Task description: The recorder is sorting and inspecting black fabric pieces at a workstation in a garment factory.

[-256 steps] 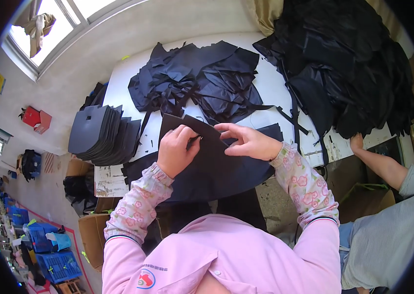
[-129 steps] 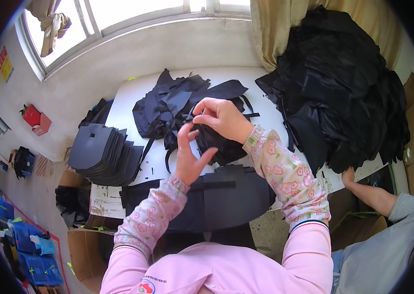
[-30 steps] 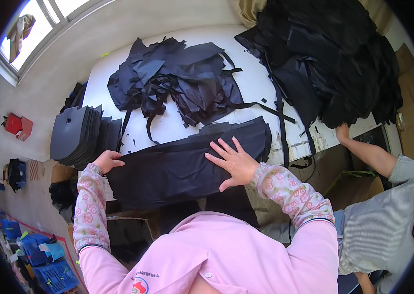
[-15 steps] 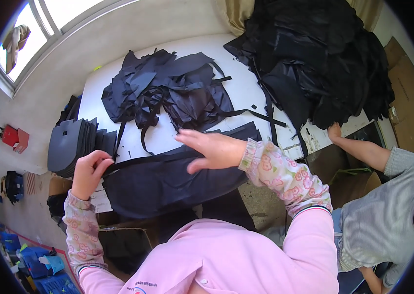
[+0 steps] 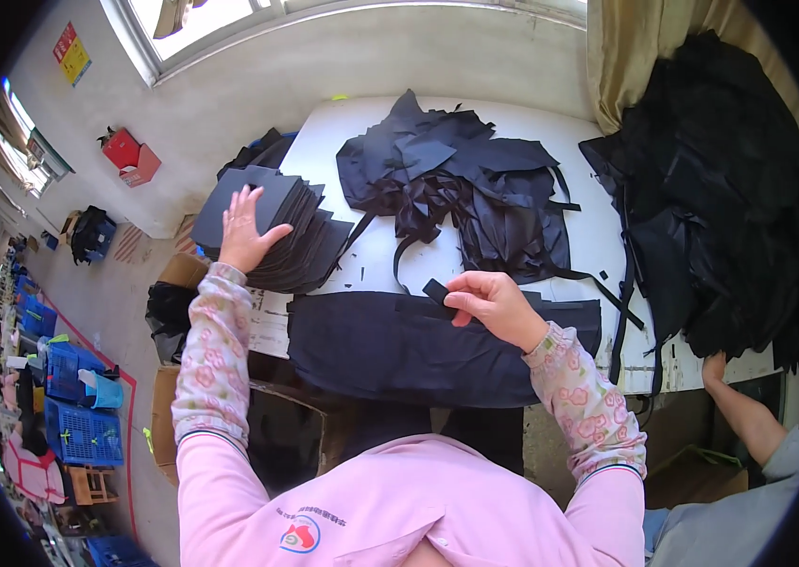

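My left hand (image 5: 246, 230) rests with spread fingers on a stack of dark grey sheets (image 5: 295, 255) at the table's left end. Between the thumb and fingers of my right hand (image 5: 494, 304) is a small black strip (image 5: 435, 290), held above the near edge. Below it, a long black fabric piece (image 5: 399, 350) lies along the front of the table and hangs over its edge. Beyond my hands lies a loose heap of black fabric pieces (image 5: 456, 180) with straps trailing from it.
A large pile of black fabric (image 5: 730, 217) covers the right end of the white table (image 5: 314, 151). A co-worker's hand (image 5: 715, 369) touches its lower edge. Cardboard boxes (image 5: 165, 416) stand left below the table, and blue crates (image 5: 83, 430) sit on the floor farther left.
My left hand has left the long fabric's edge and gone onto the sheet stack. My right hand, open before, now pinches a small black strip. The view has turned left.
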Demonstrator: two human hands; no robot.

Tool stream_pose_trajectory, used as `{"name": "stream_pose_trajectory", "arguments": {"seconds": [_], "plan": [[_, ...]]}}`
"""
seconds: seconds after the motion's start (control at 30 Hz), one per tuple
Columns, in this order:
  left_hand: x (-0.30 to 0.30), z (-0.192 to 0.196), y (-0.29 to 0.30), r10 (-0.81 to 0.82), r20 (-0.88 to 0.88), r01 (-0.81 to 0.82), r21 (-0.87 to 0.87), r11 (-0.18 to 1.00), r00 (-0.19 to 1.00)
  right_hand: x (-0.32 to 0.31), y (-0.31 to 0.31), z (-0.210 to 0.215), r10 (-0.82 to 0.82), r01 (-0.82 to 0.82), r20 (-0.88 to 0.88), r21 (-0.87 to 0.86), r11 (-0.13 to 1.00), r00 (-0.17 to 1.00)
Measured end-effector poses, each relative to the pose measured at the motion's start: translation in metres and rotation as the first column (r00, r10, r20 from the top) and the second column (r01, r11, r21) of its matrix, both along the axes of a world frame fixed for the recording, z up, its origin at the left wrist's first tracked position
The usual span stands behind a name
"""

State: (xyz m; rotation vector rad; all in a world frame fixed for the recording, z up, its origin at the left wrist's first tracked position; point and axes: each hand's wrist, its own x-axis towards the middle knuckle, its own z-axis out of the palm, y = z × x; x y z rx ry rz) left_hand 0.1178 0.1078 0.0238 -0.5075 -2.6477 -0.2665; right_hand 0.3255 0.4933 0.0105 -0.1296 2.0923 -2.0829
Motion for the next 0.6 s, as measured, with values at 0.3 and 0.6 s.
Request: {"name": "stream_pose_trajectory", "arguments": {"seconds": [0.3, 0.6], "plan": [[-0.015, -0.006, -0.023, -0.042, 0.285, 0.018, 0.084, 0.996, 0.957, -0.004, 0.005, -0.005, 0.022, -0.02, -0.029, 0.062, 0.998, 0.999], [-0.027, -0.019, -0.061, -0.231, 0.338, 0.087, 0.391, 0.916, 0.912, -0.002, -0.012, -0.011, 0.112, -0.112, -0.015, 0.024, 0.993, 0.994]]}}
